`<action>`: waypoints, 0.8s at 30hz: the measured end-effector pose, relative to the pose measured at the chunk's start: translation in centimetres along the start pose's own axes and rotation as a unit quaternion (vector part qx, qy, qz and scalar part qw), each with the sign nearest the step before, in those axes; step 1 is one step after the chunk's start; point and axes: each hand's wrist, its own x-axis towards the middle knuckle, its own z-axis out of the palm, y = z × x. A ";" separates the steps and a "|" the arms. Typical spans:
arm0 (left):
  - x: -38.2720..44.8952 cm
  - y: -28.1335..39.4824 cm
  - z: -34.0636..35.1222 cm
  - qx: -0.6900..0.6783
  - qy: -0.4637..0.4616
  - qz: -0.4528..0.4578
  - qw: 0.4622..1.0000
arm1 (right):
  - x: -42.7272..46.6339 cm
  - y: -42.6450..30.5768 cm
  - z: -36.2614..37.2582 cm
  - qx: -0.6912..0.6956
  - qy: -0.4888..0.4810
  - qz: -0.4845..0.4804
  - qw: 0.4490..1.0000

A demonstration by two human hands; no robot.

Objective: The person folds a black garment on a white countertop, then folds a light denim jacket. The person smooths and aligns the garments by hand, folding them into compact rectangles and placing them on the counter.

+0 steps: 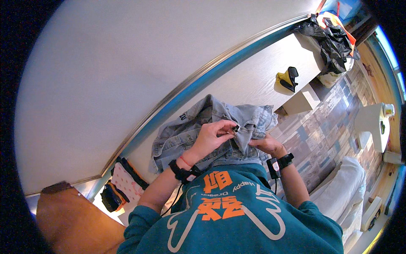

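Note:
A faded blue denim garment [177, 136] lies bunched on the white surface directly before me. My left hand [214, 135] is over its middle, pinching a small dark piece [235, 128] between thumb and fingers. What this piece is, and whether it is fixed to the cloth, cannot be made out. At the garment's right side, my right hand [268, 144] grips a raised fold of the denim, its fingertips partly hidden by the cloth. Dark bands with small boxes and cables are strapped around both wrists.
Farther along the white tabletop [247, 79] sits a yellow-and-black fabric item [288, 79]. Black plastic bags [336, 47] are heaped at the far end. Folded clothes [127, 181] lie at left near a brown panel [73, 219]. Right stand a white stool [369, 123] and white-covered furniture [345, 181].

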 end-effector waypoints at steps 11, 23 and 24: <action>-0.3 -0.7 -0.1 0.077 0.023 0.043 0.996 | -0.3 -0.8 0.6 -0.027 0.022 0.021 0.999; -0.6 -1.5 0.0 0.000 0.052 -0.052 0.997 | -0.1 -0.5 0.3 -0.035 0.013 0.005 0.999; -0.5 -1.8 0.0 0.001 0.060 -0.058 0.997 | 0.0 -0.4 0.3 -0.035 0.015 0.006 0.999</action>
